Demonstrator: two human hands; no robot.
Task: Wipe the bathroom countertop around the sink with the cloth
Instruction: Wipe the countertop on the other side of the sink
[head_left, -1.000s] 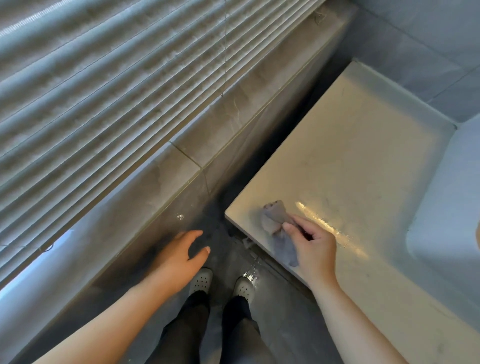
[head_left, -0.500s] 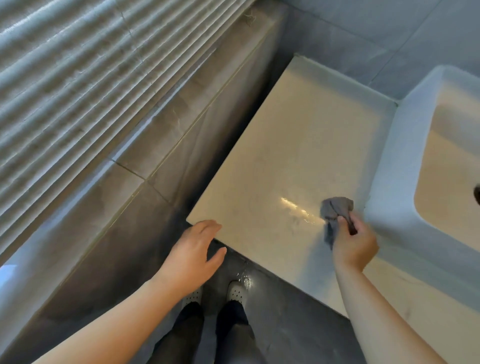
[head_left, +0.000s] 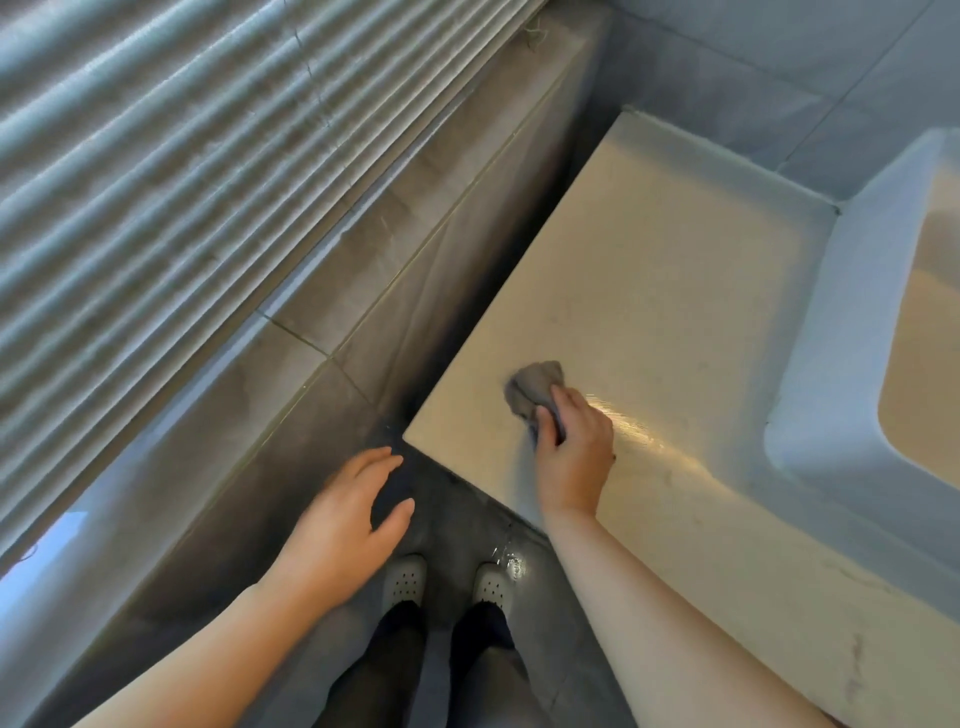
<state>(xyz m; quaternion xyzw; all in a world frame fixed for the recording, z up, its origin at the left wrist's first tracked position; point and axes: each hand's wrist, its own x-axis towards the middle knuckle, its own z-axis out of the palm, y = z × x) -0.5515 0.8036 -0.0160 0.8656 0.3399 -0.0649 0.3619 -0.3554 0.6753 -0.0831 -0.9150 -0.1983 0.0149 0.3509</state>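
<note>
At a bathroom vanity, seen from the head camera, a person's right hand (head_left: 571, 457) presses a crumpled grey cloth (head_left: 535, 387) onto the pale cream stone countertop (head_left: 675, 286). The fingers are curled round the cloth's near end, while the bunched far end sticks out past the fingertips and lies flat on the surface. The cloth sits near the countertop's front left corner, well apart from the white rectangular ceramic sink (head_left: 831, 338), which stands on the counter at the right edge of the picture. A glossy wet streak (head_left: 628, 426) shines on the stone just right of the hand.

The left hand (head_left: 343, 525) hovers beside the counter's corner, above the dark grey tiled floor (head_left: 457, 519). Its fingers are straight and slightly spread, and it holds nothing. Below it, two white perforated shoes (head_left: 405, 579) and dark trouser legs (head_left: 384, 665) point toward the vanity.

Left of the counter runs a grey tiled ledge (head_left: 363, 270), topped by pale horizontal window blinds (head_left: 182, 156). Grey wall tiles (head_left: 779, 62) back the countertop.
</note>
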